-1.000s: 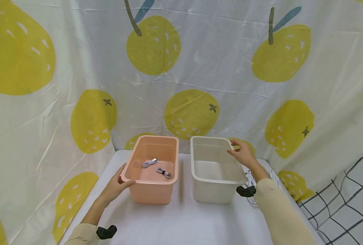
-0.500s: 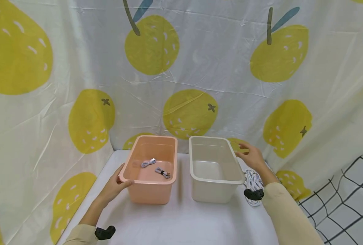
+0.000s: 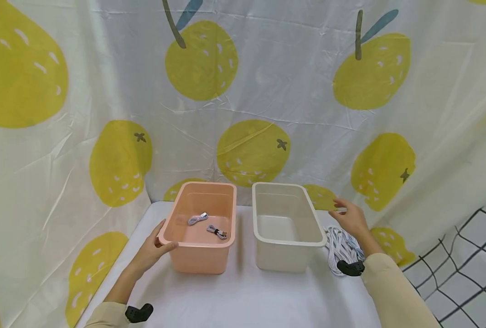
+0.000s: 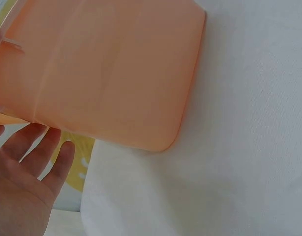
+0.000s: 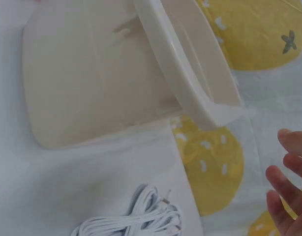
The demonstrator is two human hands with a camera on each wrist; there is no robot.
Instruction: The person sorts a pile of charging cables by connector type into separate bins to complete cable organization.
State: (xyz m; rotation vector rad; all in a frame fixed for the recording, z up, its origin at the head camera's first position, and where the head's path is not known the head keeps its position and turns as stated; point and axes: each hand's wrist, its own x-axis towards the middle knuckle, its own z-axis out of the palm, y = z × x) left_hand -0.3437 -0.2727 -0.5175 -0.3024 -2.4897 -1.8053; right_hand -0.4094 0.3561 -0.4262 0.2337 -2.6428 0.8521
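Observation:
A pink bin (image 3: 202, 244) (image 4: 106, 73) stands on the white table with two small coiled cables, one (image 3: 197, 219) behind the other (image 3: 217, 232), inside it. My left hand (image 3: 154, 243) (image 4: 28, 182) rests against its near-left corner with straight fingers and the thumb at the rim. Just right of it stands an empty white bin (image 3: 288, 241) (image 5: 92, 83). A bundle of white cable (image 3: 341, 246) (image 5: 136, 219) lies on the table beside the white bin's right wall. My right hand (image 3: 351, 218) hovers above that bundle, its fingers (image 5: 288, 191) relaxed and holding nothing.
Cloth printed with yellow fruit (image 3: 253, 152) hangs close behind and on both sides of the table (image 3: 243, 296). A black wire grid (image 3: 464, 273) stands at the lower right, past the table's edge.
My right hand has left the white bin's far right rim and moved right and nearer, over the white cable bundle. My left hand has stayed at the pink bin.

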